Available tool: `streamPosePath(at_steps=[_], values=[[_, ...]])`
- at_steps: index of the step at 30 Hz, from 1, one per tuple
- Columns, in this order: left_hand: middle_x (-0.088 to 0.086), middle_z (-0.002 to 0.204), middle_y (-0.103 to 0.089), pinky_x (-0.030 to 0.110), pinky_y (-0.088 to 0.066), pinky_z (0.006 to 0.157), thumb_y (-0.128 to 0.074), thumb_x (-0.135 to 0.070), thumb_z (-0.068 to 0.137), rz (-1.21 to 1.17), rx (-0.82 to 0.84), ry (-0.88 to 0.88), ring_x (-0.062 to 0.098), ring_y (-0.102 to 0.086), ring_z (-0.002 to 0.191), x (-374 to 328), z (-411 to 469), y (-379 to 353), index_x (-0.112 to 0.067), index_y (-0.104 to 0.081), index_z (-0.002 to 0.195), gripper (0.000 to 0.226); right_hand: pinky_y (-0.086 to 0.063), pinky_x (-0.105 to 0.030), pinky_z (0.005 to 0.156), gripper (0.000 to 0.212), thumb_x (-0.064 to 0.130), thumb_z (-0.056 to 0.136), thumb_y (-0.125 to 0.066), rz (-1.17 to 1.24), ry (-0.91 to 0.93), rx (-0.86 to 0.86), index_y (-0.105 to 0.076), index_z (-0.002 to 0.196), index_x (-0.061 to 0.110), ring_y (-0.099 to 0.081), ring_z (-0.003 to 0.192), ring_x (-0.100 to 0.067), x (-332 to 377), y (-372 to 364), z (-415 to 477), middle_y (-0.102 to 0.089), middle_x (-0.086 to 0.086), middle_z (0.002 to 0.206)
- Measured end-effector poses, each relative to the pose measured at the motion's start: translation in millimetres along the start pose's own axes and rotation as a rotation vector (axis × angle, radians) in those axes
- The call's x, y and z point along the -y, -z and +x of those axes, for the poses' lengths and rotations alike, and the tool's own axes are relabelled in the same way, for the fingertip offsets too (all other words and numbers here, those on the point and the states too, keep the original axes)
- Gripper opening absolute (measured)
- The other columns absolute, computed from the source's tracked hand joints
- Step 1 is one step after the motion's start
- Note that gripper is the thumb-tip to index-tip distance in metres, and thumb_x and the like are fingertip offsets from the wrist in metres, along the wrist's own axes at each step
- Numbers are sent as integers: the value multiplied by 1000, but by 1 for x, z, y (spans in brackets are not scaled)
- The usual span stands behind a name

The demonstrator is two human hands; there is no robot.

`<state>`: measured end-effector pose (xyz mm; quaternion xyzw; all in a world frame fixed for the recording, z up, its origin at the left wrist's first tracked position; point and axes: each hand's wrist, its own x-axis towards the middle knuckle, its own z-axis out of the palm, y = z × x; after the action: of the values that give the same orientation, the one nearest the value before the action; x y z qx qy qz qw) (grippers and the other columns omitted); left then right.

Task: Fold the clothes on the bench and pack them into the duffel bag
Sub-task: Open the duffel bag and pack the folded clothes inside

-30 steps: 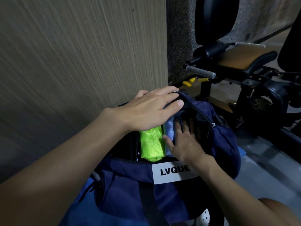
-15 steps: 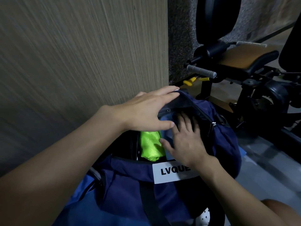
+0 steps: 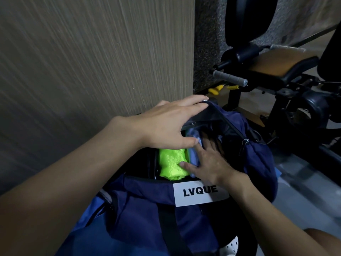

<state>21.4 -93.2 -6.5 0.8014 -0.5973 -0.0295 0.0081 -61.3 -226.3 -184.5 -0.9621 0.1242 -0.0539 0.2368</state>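
A navy duffel bag (image 3: 147, 196) with a white LVQUE label lies open below me. Inside it sit a folded neon green garment (image 3: 171, 163) and, to its right, a light blue garment (image 3: 193, 137). My left hand (image 3: 166, 124) holds the bag's far flap up, thumb under the edge and fingers laid over its top. My right hand (image 3: 208, 159) is inside the opening, palm down on the light blue garment, fingers spread and reaching into the dark far end.
A wood-grain wall panel (image 3: 92, 61) stands close on the left. A black exercise machine (image 3: 287, 85) with a brown padded seat and grey handle fills the right. Grey floor (image 3: 304, 191) lies beside the bag.
My right hand has pushed further into the bag over the blue garment. My left hand has lifted the flap a little higher and moved its thumb under the edge.
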Motion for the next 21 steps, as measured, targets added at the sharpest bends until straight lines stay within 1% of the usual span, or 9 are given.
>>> streamPosePath(at_steps=[2,4,7,11,12,14,15,17,21], values=[[-18,165,-3,49,-25,117,-57,-57,80,3,12,-8,3,-20,148,-1,0,1,-29,-16,158,93,-1,-37,119,99,77,79,-50,61,-15,29,-1,155,36,13,149,-27,0,3,0,13,-10,162],[-19,164,-1,48,-25,117,-65,-53,82,6,22,-18,3,-20,148,-1,-1,2,-29,-15,158,95,-1,-34,118,98,71,82,-54,78,4,63,0,155,37,15,148,-22,-1,4,0,16,-5,161],[-21,163,0,48,-26,116,-70,-52,81,19,22,-26,2,-21,146,-1,-2,4,-28,-15,158,98,7,-38,119,96,76,81,-48,-3,54,65,-1,155,37,20,147,-20,0,4,0,18,-3,162],[-22,163,0,47,-26,116,-73,-48,78,37,25,-31,-1,-15,146,-2,-2,6,-27,-15,158,101,25,-43,113,99,88,72,-27,-24,48,32,-5,155,38,23,147,-23,-1,1,-1,12,4,163],[-22,163,0,47,-26,116,-74,-47,78,43,27,-33,-1,-15,146,-2,-2,7,-27,-15,158,102,25,-46,113,100,90,70,-26,-13,36,38,-5,154,40,25,146,-24,-2,1,-1,12,8,163],[-22,163,1,46,-27,115,-76,-44,77,54,37,-32,0,-16,146,-2,-3,8,-28,-14,158,103,16,-54,116,99,89,70,-29,-10,31,56,-3,153,43,29,145,-26,-3,1,0,14,11,162],[-22,163,2,46,-28,115,-77,-42,77,57,39,-33,1,-18,146,-1,-2,8,-28,-14,158,104,16,-52,116,97,87,73,-35,-22,40,66,-2,153,43,30,144,-26,-3,1,0,16,11,162],[-21,163,1,48,-30,114,-78,-41,76,56,37,-44,2,-20,145,0,-1,8,-27,-14,158,105,17,-42,113,92,77,81,-47,-40,59,79,0,153,42,30,144,-27,-2,3,-2,21,11,161],[-21,163,0,49,-30,114,-77,-46,75,57,29,-57,4,-19,146,-1,2,7,-25,-13,159,107,15,-35,111,93,74,83,-46,-40,106,29,3,154,39,21,147,-29,-1,2,-6,26,9,159]])
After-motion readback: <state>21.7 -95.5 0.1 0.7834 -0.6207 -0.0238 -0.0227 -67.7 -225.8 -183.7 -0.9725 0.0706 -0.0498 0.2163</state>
